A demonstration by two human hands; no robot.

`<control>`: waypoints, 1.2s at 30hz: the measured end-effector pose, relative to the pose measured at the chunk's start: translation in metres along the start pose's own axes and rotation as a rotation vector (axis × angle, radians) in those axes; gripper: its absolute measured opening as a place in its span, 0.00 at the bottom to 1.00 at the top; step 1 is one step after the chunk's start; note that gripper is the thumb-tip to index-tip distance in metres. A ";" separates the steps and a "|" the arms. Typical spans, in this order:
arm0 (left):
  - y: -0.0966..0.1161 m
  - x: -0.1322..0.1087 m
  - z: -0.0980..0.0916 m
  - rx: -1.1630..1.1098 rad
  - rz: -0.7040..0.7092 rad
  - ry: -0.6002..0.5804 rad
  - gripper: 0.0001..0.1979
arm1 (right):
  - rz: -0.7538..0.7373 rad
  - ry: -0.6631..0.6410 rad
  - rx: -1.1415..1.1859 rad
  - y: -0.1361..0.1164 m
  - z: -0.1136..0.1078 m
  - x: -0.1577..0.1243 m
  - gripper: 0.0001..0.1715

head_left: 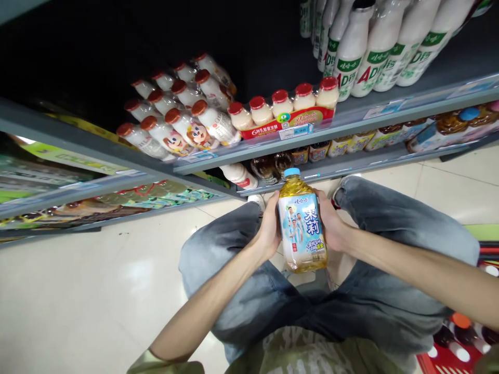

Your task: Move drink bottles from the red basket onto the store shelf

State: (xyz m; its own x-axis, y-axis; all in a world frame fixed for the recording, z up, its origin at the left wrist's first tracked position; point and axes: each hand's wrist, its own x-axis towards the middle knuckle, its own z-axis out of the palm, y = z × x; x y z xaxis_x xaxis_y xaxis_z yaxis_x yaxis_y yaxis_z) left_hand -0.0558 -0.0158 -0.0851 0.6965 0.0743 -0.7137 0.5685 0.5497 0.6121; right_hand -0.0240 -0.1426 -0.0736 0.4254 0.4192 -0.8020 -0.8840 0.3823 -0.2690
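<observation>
Forearms slant inward; left hand and right hand clamp the bottle mid-frame; its long axis runs near-vertical, cap toward frame top.

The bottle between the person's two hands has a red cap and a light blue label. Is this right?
Not quite: the cap is blue, not red, as the head view shows. The bottle is indeed between the left hand and the right hand, and its label is light blue.
</observation>
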 end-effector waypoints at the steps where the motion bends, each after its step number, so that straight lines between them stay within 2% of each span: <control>1: 0.000 -0.001 -0.001 0.006 -0.004 0.000 0.24 | 0.018 0.027 0.012 0.001 0.001 -0.001 0.34; 13: -0.001 -0.004 -0.010 -0.003 -0.033 0.000 0.25 | 0.061 0.078 0.036 0.007 0.008 0.002 0.32; 36: 0.001 -0.006 -0.005 -0.045 -0.036 -0.005 0.21 | 0.048 0.087 0.011 0.007 0.007 0.000 0.32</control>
State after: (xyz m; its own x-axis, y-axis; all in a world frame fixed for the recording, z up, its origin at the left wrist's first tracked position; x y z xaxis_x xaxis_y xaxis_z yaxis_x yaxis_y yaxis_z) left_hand -0.0616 -0.0111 -0.0819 0.6783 0.0497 -0.7331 0.5730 0.5889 0.5700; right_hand -0.0287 -0.1343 -0.0721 0.3640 0.3639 -0.8574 -0.9005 0.3725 -0.2242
